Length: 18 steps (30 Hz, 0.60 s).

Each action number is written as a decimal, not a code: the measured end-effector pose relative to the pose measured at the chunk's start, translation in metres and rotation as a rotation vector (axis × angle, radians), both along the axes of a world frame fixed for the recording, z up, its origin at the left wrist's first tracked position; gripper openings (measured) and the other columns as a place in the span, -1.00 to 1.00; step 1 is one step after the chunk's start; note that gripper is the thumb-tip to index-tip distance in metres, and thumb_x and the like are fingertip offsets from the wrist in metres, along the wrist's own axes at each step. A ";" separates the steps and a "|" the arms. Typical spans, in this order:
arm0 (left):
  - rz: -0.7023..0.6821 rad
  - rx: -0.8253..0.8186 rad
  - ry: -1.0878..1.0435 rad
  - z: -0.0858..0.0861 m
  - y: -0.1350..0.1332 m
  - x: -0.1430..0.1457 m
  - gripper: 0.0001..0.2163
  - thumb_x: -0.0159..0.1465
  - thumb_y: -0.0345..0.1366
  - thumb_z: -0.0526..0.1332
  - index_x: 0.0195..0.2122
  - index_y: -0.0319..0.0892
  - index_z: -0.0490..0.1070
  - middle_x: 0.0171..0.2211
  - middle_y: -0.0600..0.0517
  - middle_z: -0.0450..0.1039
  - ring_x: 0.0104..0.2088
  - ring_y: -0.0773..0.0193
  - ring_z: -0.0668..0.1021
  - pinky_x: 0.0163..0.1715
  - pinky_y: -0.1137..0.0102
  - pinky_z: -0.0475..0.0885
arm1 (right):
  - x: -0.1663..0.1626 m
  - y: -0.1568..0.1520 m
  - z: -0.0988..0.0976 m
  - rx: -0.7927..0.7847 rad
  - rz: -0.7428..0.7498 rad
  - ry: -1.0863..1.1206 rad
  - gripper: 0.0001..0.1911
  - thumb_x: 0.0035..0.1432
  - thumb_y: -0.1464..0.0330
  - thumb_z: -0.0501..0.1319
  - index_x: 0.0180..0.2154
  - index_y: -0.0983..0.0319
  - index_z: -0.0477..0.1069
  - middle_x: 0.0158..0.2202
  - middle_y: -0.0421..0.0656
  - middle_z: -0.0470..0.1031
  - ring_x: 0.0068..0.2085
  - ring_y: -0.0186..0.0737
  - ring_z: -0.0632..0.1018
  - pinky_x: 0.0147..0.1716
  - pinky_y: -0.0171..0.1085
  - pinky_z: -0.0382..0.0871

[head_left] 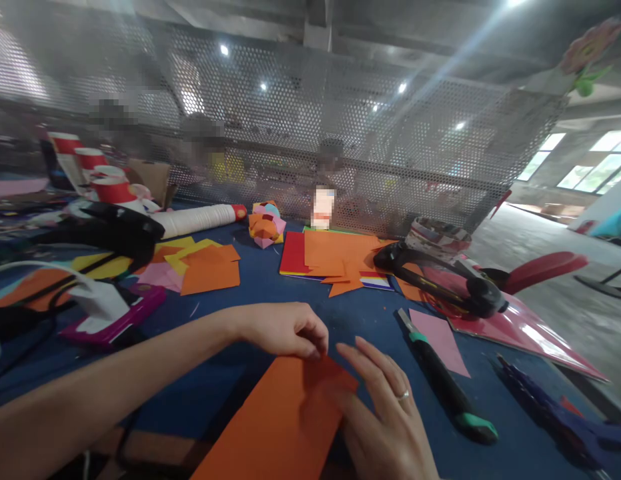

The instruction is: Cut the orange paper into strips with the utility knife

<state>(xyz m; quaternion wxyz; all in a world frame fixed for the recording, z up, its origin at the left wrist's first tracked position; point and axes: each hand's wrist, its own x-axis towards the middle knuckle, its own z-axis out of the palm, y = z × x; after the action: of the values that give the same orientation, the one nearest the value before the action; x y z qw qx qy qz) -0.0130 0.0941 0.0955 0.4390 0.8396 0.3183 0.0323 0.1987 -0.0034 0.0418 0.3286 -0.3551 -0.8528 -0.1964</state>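
Note:
A long orange paper strip (pixel 285 420) lies on the blue table (pixel 270 287) right in front of me. My left hand (pixel 285 328) curls its fingers and pinches the strip's far edge near the corner. My right hand (pixel 385 413), with a ring on one finger, lies flat with fingers stretched out on the strip's right corner, pressing it down.
A black and green utility knife (pixel 447 380) and a pink paper piece (pixel 440 340) lie just right of my hands. Stacks of orange and red paper (pixel 335 257), a black glue gun (pixel 440 280), a shiny red sheet (pixel 525 330), paper cups (pixel 107 180) and a mesh partition (pixel 340 133) lie beyond.

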 end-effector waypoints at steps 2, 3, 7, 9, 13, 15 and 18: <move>0.124 0.134 0.001 0.003 -0.006 -0.002 -0.76 0.22 -0.30 0.18 -0.10 -0.14 0.47 -0.15 0.01 0.52 -0.12 0.19 0.51 -0.09 0.36 0.35 | 0.003 0.001 0.000 0.034 -0.007 -0.012 -0.76 0.21 0.53 0.09 -0.28 0.13 0.47 -0.01 -0.26 0.54 0.14 -0.12 0.41 0.08 -0.16 0.28; 0.207 0.213 -0.003 0.004 -0.012 -0.004 -0.70 0.24 -0.28 0.17 0.00 -0.16 0.41 -0.02 -0.05 0.46 0.01 0.12 0.45 0.03 0.28 0.28 | 0.004 0.001 -0.002 0.033 -0.043 -0.023 -0.79 0.21 0.51 0.11 -0.27 0.15 0.47 -0.04 -0.26 0.56 0.12 -0.10 0.42 0.09 -0.15 0.24; 0.343 0.618 -0.004 -0.001 -0.048 -0.005 -0.62 0.31 -0.17 0.16 0.14 -0.10 0.27 0.17 -0.07 0.30 0.14 0.08 0.35 0.13 0.19 0.21 | 0.001 -0.003 -0.011 -0.040 -0.238 0.023 -0.80 0.25 0.50 0.07 -0.34 0.19 0.42 -0.15 -0.21 0.60 0.06 -0.05 0.48 0.12 -0.10 0.14; 0.271 0.797 -0.017 -0.015 -0.069 -0.002 -0.60 0.28 -0.13 0.22 0.11 -0.09 0.27 0.10 -0.05 0.38 0.04 0.10 0.44 0.02 0.24 0.32 | -0.004 -0.005 -0.018 -0.076 -0.233 0.061 -0.75 0.28 0.50 0.01 -0.33 0.19 0.42 -0.19 -0.21 0.60 0.04 -0.09 0.49 0.14 -0.11 0.12; 0.166 0.987 -0.089 -0.062 -0.096 0.001 -0.83 0.34 -0.36 0.01 -0.23 -0.15 0.40 -0.30 0.03 0.53 -0.31 0.19 0.52 -0.16 0.24 0.37 | -0.013 -0.010 -0.027 -0.126 -0.087 0.142 -0.66 0.33 0.48 -0.07 -0.36 0.15 0.42 -0.23 -0.27 0.61 -0.03 -0.22 0.53 0.16 -0.16 0.08; 0.304 1.049 -0.207 -0.081 -0.101 -0.003 -0.75 0.35 -0.39 -0.07 -0.18 -0.15 0.40 -0.31 0.02 0.54 -0.31 0.19 0.53 -0.17 0.24 0.36 | -0.016 -0.013 -0.029 -0.153 -0.003 0.160 -0.64 0.37 0.45 -0.07 -0.35 0.14 0.43 -0.27 -0.31 0.62 -0.06 -0.29 0.55 0.17 -0.20 0.08; 0.439 1.007 -0.299 -0.094 -0.108 -0.014 -0.73 0.32 -0.42 -0.05 -0.11 -0.09 0.40 -0.26 0.07 0.56 -0.28 0.26 0.54 -0.16 0.32 0.38 | -0.017 -0.018 -0.028 -0.186 0.084 0.165 -0.70 0.38 0.45 -0.01 -0.32 0.13 0.44 -0.33 -0.36 0.62 -0.11 -0.37 0.58 0.15 -0.28 0.13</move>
<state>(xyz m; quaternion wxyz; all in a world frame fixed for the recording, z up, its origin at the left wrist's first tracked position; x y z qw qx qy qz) -0.0266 -0.0138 0.0018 0.0076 0.8457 0.3653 0.3891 0.1815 -0.0211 0.0139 0.3715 -0.3629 -0.8515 -0.0724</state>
